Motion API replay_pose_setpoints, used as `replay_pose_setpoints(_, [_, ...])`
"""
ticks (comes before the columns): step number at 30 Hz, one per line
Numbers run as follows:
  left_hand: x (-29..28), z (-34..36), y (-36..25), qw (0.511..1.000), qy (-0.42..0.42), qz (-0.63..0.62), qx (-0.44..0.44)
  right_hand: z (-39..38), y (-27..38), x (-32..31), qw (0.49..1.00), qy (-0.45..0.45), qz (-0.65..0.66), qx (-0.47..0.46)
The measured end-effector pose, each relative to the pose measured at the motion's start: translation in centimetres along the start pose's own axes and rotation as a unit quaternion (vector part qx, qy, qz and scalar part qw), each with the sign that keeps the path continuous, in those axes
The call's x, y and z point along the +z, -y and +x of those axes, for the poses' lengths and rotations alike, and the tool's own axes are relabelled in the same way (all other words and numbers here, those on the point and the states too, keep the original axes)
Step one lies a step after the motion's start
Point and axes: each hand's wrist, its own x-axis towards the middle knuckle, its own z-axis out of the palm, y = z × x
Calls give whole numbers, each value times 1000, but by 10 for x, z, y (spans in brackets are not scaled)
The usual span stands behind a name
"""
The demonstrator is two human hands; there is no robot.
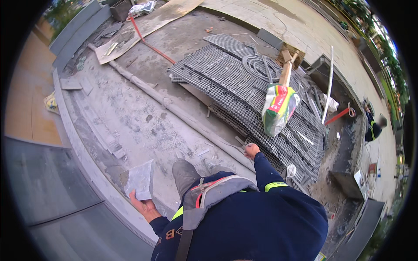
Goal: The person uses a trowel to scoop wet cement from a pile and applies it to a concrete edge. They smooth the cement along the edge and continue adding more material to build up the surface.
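Note:
My left hand (142,204) grips the lower edge of a grey stone tile (140,178), which it holds up at a tilt beside the low stone edging. Out to the right of my legs, my right hand (251,151) is closed, its fingers curled. Whatever it holds, if anything, is too small to make out. Just past that hand lies the end part of a long wrapped roll (170,104), and the stacked grey plastic grid panels (244,91) are close by.
A colourful bag (279,108) and a coiled grey hose (261,67) lie on the panels. Cut stone pieces (115,148) sit along the left edging. Glass panels (56,187) border the left side. Another person (374,126) is at the far right.

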Motion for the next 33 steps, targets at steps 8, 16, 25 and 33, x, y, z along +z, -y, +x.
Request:
replay_pose_setpoints(8, [22, 259, -84, 985, -146, -41, 84, 133, 458, 269, 959, 115, -112, -233])
replay_pose_setpoints(16, [163, 527, -197, 976, -194, -36, 93, 230, 555, 482, 961, 202, -188, 3])
replay_pose_setpoints(25, [357, 884, -273, 992, -112, -40, 38, 356, 706, 651, 862, 233, -441, -89])
replay_pose_setpoints(33, [520, 1179, -318, 995, -87, -38, 29, 508, 1059, 826, 982, 138, -126, 27])
